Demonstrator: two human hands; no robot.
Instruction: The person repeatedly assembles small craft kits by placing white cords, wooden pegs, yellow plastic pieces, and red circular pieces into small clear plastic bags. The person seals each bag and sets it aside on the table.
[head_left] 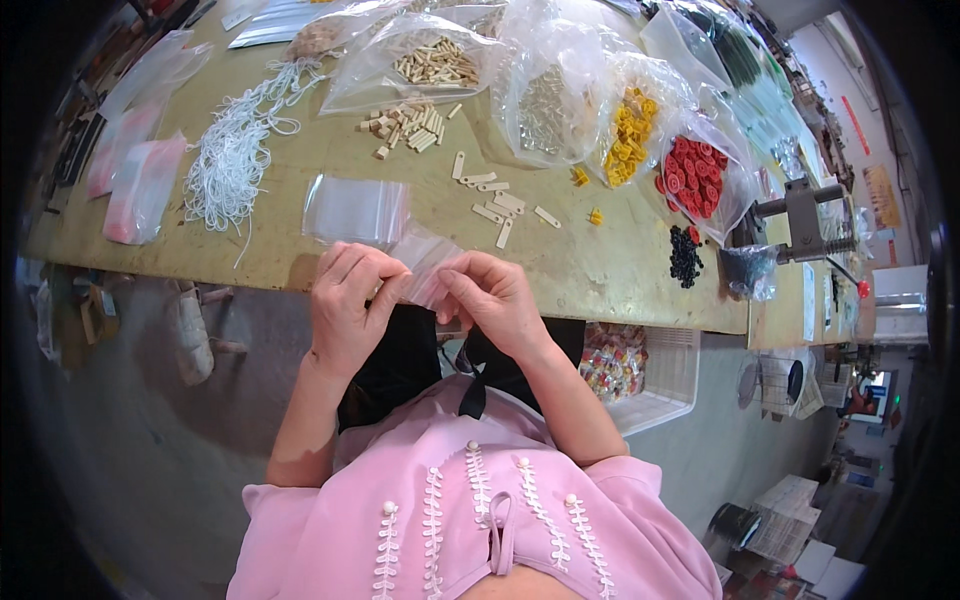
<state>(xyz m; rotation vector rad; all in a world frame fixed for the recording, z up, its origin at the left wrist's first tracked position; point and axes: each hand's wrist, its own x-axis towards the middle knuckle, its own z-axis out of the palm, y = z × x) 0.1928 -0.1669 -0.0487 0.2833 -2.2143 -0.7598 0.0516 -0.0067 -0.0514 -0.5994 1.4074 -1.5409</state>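
Left hand [350, 295] and right hand [490, 300] both closed, fingers curled, pinching a small clear bag [425, 252] between them. Bag sits at the near edge of the worktop [620, 285], over the lap, tilted, pinkish along part of it; can't tell if anything is inside.

Just beyond the left hand: stack of clear bags [350, 208], flat, partly under the held bag. Worktop is greenish-tan, scuffed, front edge bowed by the lens. Beyond the right hand: flat wooden strips [510, 202], scattered. Farther back, loose wooden pegs [410, 130] in front of an open plastic bag of more pegs. Left side: tangle of white cord [228, 165], then pink-edged bags [145, 190] near the left end. Right side: yellow parts [632, 130] and red parts [693, 178] in clear bags, a few spilled; black pieces [686, 258] in a loose pile; metal fixture [808, 225] by the right end.

Below: white crate [670, 375] with colourful packets, under the front edge. Floor [260, 400] grey. Far right, pale wall and stacked cartons [785, 515].
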